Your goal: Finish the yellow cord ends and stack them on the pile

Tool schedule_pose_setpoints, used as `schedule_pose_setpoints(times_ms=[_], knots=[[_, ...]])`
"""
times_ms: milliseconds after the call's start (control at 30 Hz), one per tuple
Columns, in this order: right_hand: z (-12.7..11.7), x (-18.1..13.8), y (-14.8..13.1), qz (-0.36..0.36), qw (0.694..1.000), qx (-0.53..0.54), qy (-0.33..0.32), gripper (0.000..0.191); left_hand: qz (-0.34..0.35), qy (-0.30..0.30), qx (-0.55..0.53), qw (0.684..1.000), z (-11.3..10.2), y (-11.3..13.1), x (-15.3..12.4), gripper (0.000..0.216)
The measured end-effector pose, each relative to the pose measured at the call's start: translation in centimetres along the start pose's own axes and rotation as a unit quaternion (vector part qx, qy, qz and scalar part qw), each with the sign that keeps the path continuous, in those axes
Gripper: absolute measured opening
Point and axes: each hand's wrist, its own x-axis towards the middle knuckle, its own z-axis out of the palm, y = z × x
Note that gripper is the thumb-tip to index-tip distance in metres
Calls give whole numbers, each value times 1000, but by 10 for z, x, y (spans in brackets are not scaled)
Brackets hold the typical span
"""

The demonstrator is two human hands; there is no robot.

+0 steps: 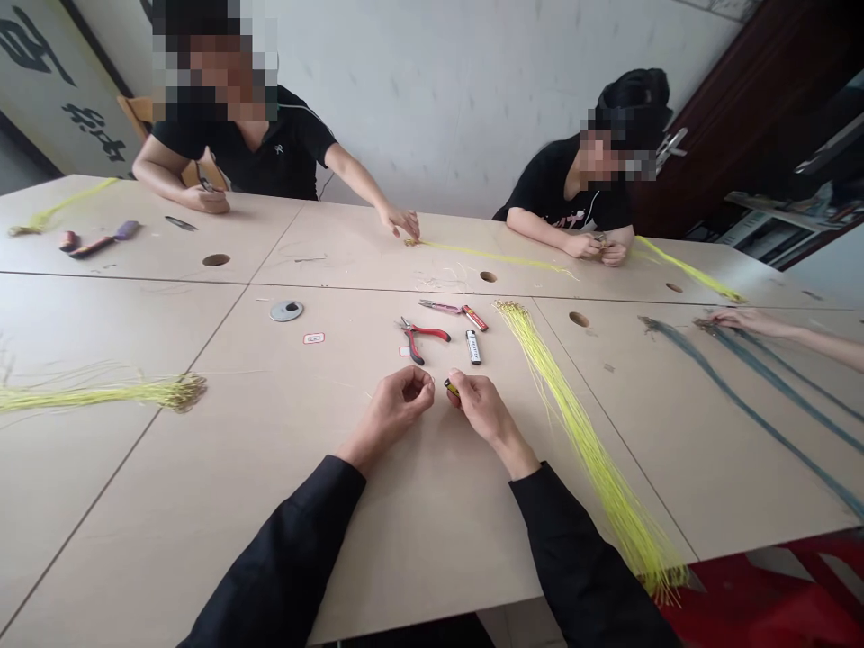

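Observation:
My left hand point(398, 405) rests on the table with its fingers curled into a pinch; what it holds is too small to make out. My right hand point(481, 407) is beside it, fingers closed on a small dark and yellow object point(451, 388). Just beyond my hands lie red-handled pliers point(419, 337), a black lighter point(473, 346) and a second tool with a red handle point(455, 310). A long bundle of yellow cords point(580, 432) runs along the table to the right of my right hand.
Two people sit across the table, handling yellow cords point(492, 258). Another person's hand point(742, 319) at the right touches dark blue-grey cords point(762, 396). More yellow cords point(101, 393) lie at the left. A round grey cap point(287, 311) and several cable holes dot the table.

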Motion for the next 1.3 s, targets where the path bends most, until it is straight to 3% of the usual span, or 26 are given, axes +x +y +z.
schedule_pose_setpoints(times_ms=[267,667,867,1067,1300], knots=[[8,-2,0,-22,999,-32,-3,54,9,-31,-37,999,0,0,-1,27],[11,-2,1,-34,998,-42,12,52,2,-31,-42,999,-1,1,-1,30],[12,-2,2,-45,998,-40,19,51,4,-28,-39,999,0,4,-1,24],[14,-4,-1,-53,996,69,24,53,16,3,-16,1000,-1,7,-1,8],[13,-10,-9,-64,997,22,23,36,12,11,-19,1000,0,1,0,7]])
